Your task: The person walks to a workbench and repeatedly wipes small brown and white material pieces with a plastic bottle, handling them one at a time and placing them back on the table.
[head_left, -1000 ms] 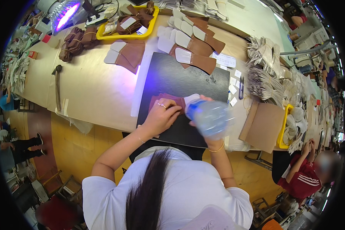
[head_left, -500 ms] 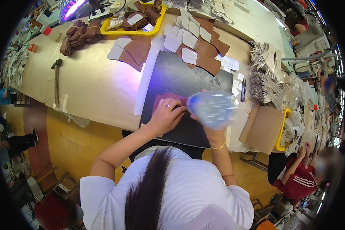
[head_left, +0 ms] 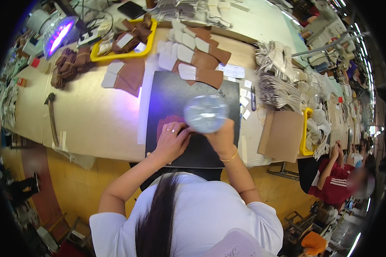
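Observation:
On the black mat (head_left: 221, 96) in front of me lie thin reddish-brown pieces (head_left: 166, 121), fanned and partly covered. My left hand (head_left: 173, 138) rests over them, thumb and fingers pinched together at their right edge. My right hand (head_left: 222, 139) is closed around a clear, bluish round plastic container (head_left: 206, 113), smeared by motion, so its exact kind is hard to make out. It hangs above the mat, close to the left fingertips. Brown leather pieces with pale grey ends (head_left: 201, 75) overlap at the mat's far edge; a similar pair (head_left: 126, 76) lies to the left.
A hammer (head_left: 52, 118) lies far left. Bundled brown straps (head_left: 70, 64) sit beside a yellow tray (head_left: 148, 49) under a violet-lit lamp (head_left: 61, 36). Rightward are white paper tags (head_left: 244, 101), a pen-like tool (head_left: 253, 98), glove stacks (head_left: 278, 92), brown cardboard (head_left: 281, 137) and a seated co-worker (head_left: 334, 184).
The right hand has turned the clear container, which now shows as a round disc instead of a slanted shape. The left hand keeps its place on the pieces. My view has shifted.

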Motion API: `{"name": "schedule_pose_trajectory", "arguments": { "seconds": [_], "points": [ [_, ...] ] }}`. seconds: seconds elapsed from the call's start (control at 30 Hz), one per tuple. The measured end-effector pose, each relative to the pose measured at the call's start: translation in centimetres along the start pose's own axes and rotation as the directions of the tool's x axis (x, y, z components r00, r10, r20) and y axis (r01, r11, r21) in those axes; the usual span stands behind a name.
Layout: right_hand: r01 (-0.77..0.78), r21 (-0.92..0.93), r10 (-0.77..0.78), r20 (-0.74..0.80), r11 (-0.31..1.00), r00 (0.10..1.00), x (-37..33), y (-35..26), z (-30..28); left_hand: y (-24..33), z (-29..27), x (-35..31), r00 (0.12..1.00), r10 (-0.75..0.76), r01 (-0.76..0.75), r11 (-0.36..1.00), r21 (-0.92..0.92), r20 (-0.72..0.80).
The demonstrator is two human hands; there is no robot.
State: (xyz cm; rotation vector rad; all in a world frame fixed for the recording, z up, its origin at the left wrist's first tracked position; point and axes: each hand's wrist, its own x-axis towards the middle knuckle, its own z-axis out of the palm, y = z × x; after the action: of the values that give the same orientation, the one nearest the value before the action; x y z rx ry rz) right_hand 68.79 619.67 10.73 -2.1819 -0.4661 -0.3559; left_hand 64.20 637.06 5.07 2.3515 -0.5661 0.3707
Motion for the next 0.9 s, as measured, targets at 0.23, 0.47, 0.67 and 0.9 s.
{"name": "schedule_pose_trajectory", "arguments": {
  "seconds": [0.23, 0.47, 0.67, 0.9],
  "points": [
    [-0.282, 0.008, 0.278, -0.190, 0.959, 0.941, 0.5, 3.4, -2.9, -0.2, -0.1, 0.2, 1.000, 0.002, -0.002, 1.000, -0.029, -0.001],
    [-0.007, 0.093, 0.008, -0.010, 0.996, 1.000, -2.7, -0.3, -0.7, -0.1, -1.7, 3.0, 0.991, -0.132, 0.135, 0.989, -0.064, 0.036],
    [-0.230, 0.099, 0.247, -0.234, 0.968, 0.940, -5.9, 5.2, -2.2, -0.9, -1.2, 4.2, 0.934, -0.241, 0.278, 0.954, -0.113, 0.263],
    [-0.145, 0.429, 0.342, -0.428, 0.892, 0.837, -3.1, 3.6, -5.5, 0.2, -1.0, 3.7, 0.986, -0.114, 0.111, 0.993, 0.033, 0.121]
  ]
}}
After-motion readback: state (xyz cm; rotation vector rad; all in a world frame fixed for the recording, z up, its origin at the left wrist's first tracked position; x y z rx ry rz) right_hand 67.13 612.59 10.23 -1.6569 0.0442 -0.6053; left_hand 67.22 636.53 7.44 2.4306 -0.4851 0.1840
